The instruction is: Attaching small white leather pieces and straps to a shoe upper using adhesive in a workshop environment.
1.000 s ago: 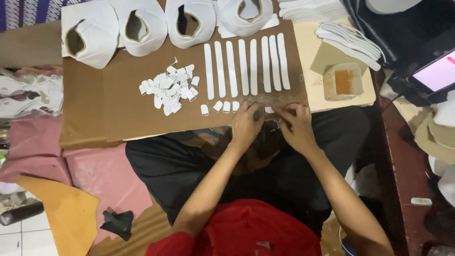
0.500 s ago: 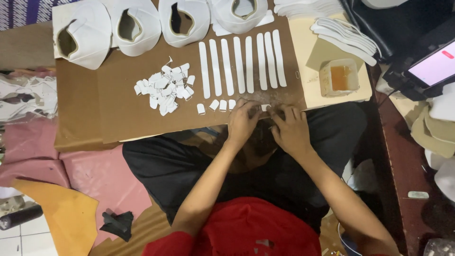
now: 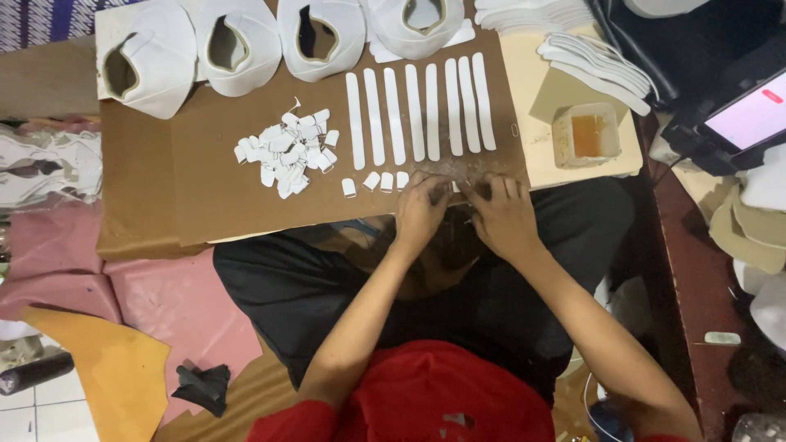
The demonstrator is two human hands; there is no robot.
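While the view has crept slightly since a second ago, so that the board sits a touch lower and more to the left for us, our hands have stayed at the same spot on its near edge. On the far left, pink sheets (image 3: pixel 57 245) lie beside the brown cardboard board (image 3: pixel 164 196), and four white cap crowns (image 3: pixel 147 61) line its far edge. Next comes a loose heap of small white tabs (image 3: pixel 286 149), then a row of long white strips (image 3: pixel 416 113) laid side by side, with a short row of single white tabs (image 3: pixel 377 182) just beneath them.

Both our forearms reach forward from a red shirt (image 3: pixel 409 401) over dark trousers, converging toward the board's near edge. Our left hand (image 3: pixel 422 211) rests knuckles up, fingers curled down onto the board right after the last single tab; what its fingertips pinch is hidden from us, so we cannot tell whether it has hold of a piece. Our right hand (image 3: pixel 501 214) lies just beside it, nearly touching, fingers likewise bent and pressing at the board edge below the strips, its grasp also hidden.

Further right stands a small tub of amber glue (image 3: pixel 585 135) on a pale sheet, then stacked white curved pieces (image 3: pixel 598 61), and a lit phone screen (image 3: pixel 749 115).
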